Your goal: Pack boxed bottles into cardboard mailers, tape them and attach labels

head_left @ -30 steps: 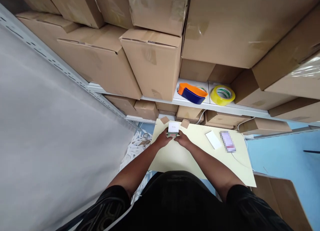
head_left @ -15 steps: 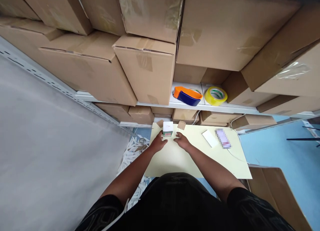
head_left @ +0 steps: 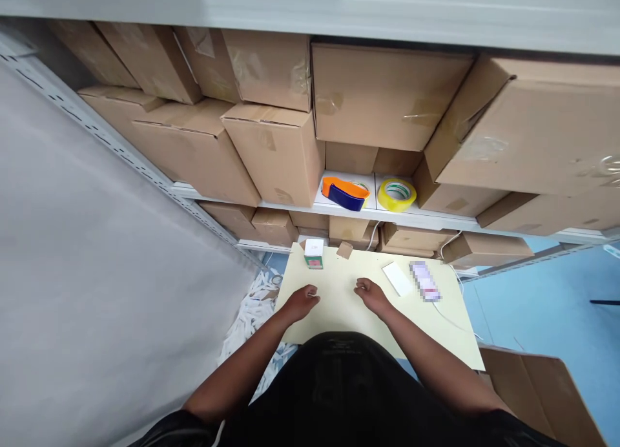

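A small white box with a green and pink front [head_left: 314, 254] stands near the far left edge of the pale yellow table [head_left: 334, 324]. My left hand [head_left: 301, 302] is over the table, nearer to me than the box and apart from it. Its fingers are curled in toward the thumb, and no object shows in them. Across a gap to the right, my right hand [head_left: 372, 294] is also loosely closed, with nothing visible in it. The nearest thing on its right is a flat white box [head_left: 396, 278].
A small brown cardboard piece [head_left: 344, 250] lies at the table's back edge. A blurred-out phone-like item [head_left: 425, 281] with a cable lies right. An orange and blue tape dispenser [head_left: 345, 194] and a yellow tape roll [head_left: 396, 195] sit on the shelf among cardboard boxes [head_left: 271, 153]. Paper scraps [head_left: 249, 311] cover the floor left.
Both hands have drawn back toward me from around the small box, and their fingers have curled in. The left hand has left the box, which stays at the back. The camera view has shifted.
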Tool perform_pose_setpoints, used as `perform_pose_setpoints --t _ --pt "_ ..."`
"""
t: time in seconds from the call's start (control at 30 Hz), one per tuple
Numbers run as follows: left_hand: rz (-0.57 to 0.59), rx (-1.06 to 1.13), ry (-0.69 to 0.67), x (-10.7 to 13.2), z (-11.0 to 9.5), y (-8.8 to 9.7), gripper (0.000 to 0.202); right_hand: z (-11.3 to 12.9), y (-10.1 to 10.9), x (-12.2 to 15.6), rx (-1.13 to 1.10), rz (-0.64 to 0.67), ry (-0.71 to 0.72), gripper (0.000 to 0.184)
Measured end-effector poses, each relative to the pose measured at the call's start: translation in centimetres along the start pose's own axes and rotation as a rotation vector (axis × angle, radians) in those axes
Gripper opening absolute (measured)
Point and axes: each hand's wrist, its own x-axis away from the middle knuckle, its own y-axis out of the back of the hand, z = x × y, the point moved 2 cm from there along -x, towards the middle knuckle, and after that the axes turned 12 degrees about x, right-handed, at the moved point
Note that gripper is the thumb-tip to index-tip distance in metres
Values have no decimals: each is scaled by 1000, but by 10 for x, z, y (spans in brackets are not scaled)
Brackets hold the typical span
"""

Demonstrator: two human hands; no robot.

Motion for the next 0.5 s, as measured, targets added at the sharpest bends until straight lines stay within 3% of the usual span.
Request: perform_pose_setpoints --t 0.27,0.5 --pt "73 -49 -58 17 -41 -29 33 9 63 25 7 1 28 29" --pt "110 -50 -137 17 -57 -40 37 18 96 41 -15 -112 114 31"
